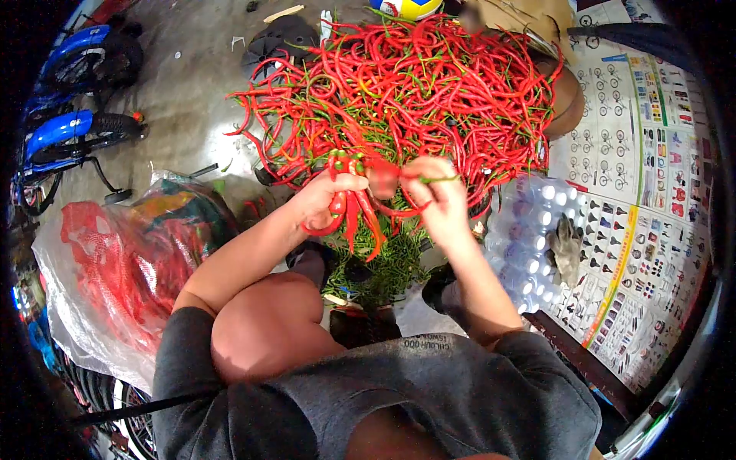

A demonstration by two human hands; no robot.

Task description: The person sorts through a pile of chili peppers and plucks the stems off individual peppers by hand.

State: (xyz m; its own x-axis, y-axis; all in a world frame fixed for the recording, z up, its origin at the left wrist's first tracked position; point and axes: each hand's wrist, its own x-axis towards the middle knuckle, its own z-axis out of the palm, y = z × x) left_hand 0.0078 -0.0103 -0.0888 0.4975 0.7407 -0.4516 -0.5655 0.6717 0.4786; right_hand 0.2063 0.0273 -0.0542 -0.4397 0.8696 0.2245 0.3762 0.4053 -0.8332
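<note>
A bunch of red chillies (pixel 354 218) hangs from my left hand (pixel 326 195), whose fingers are closed round them just below their green stems. To its right, my right hand (pixel 438 195) pinches a red chilli with a green stem (pixel 437 179) between thumb and fingers, partly blurred. Behind both hands spreads a large heap of long red chillies (pixel 429 92) with green stems. Below the hands, between my feet, lie many loose green stems (pixel 376 268) on the floor.
At left are a plastic bag with red netting (pixel 115 261) and blue bicycle parts (pixel 69 130). On the right stand shrink-wrapped bottles (pixel 529 238) with a grey glove (pixel 566 249) on them, beside a printed poster sheet (pixel 613 176). A ball (pixel 410 8) sits behind the heap.
</note>
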